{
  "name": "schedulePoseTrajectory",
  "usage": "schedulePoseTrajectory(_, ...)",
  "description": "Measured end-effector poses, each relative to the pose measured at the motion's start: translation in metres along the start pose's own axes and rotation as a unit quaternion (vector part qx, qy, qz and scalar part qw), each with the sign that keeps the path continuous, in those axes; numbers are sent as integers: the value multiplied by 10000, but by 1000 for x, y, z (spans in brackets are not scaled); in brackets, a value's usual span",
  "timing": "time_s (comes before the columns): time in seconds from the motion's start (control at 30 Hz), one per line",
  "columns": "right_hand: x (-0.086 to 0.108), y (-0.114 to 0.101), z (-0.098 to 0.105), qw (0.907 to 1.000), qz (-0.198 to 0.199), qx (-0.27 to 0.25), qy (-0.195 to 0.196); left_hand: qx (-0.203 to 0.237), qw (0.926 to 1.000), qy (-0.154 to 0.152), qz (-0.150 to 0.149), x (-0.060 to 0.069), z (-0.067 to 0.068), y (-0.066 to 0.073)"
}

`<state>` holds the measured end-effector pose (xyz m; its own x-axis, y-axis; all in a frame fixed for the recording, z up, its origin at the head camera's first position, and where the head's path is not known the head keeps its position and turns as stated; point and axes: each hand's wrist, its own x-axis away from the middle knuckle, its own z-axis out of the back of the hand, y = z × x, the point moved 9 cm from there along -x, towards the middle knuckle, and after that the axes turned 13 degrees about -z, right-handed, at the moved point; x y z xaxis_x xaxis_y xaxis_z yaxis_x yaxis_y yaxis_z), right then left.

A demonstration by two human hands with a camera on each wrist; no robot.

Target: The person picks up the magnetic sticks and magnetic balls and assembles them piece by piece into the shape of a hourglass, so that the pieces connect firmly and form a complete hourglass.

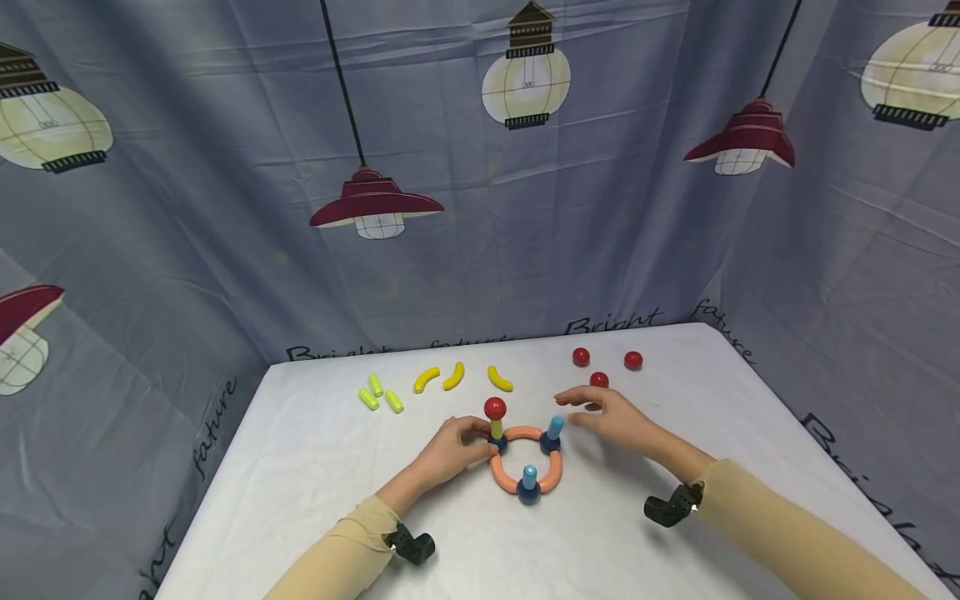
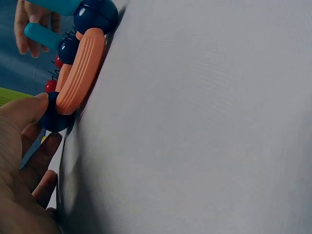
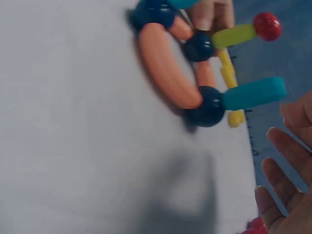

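A ring of orange curved rods point(image 1: 556, 473) joined by three dark blue balls lies flat on the table. My left hand point(image 1: 453, 454) pinches the ring's left dark blue ball point(image 2: 54, 121) between thumb and fingers. From that ball rises a yellow-green stick point(image 1: 497, 429), topped by a red ball point(image 1: 495, 407). Light blue sticks stand on the other two balls, one at the back right point(image 3: 253, 93) and one in front point(image 1: 530, 477). Just right of the back stick, my right hand point(image 1: 611, 417) hovers with fingers spread and nothing in them.
Behind the ring lie loose yellow-green sticks point(image 1: 393, 401) on the left and yellow curved rods point(image 1: 453, 377) in the middle. Loose red balls point(image 1: 633, 360) sit at the back right, one close behind my right hand. A patterned curtain point(image 1: 480, 275) hangs beyond the white table point(image 1: 300, 475).
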<state>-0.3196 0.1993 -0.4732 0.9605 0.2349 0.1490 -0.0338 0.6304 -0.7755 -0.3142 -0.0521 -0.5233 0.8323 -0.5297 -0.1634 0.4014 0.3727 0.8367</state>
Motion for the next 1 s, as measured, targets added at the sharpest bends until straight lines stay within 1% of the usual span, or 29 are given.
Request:
schedulePoseTrajectory(0.1,5,9,-7,9998,-157,-140,-48,70,10000,36,-23,1,1,1)
schedulePoseTrajectory(0.2,8,13,-14,9995,-176,-250,-45,187,9997,160,-51,1,4,4)
schedulePoseTrajectory(0.4,10,15,-21,9991,-201,-347,131,511,9969,595,-38,3,13,13)
schedulePoseTrajectory(0.5,11,16,-23,9987,-249,-376,237,693,9941,822,-123,2,16,19)
schedulePoseTrajectory(0.63,11,17,-26,9979,-330,-458,322,882,9901,1050,-295,-1,17,26)
schedulePoseTrajectory(0.7,11,17,-27,9975,-367,-500,345,939,9885,1125,-366,-2,18,29)
schedulePoseTrajectory(0.83,11,16,-29,9971,-432,-457,424,985,9867,1232,-404,-4,18,32)
schedulePoseTrajectory(1.0,9,14,-32,9971,-456,-432,440,932,9875,1193,-435,-6,16,36)
